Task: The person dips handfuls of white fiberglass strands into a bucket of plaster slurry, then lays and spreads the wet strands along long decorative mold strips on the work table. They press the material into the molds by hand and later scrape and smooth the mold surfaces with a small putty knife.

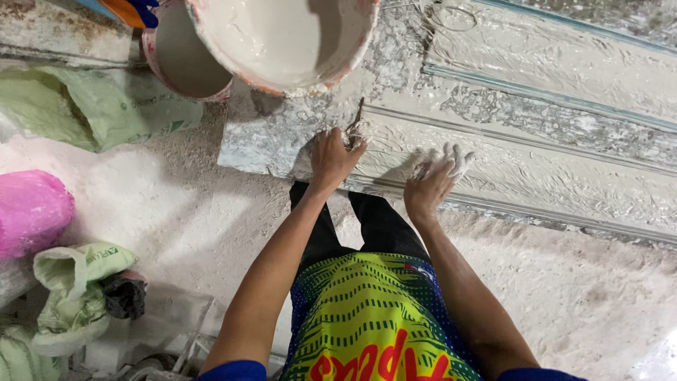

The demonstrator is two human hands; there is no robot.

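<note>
The left hand [331,156] has its fingers closed around a clump of pale fibre [356,130], a dark strand standing up just beyond the fingertips; the right hand [430,180], just beside it, lies flat with plaster-coated fingers [451,156] spread open on the wet surface. Both hands rest at the near end of a long plaster strip [536,169], ridged and grey-white, whose long axis runs away rightward from the fingers. Beyond the left hand, well apart, stand two round buckets [282,42] of smooth white slurry.
</note>
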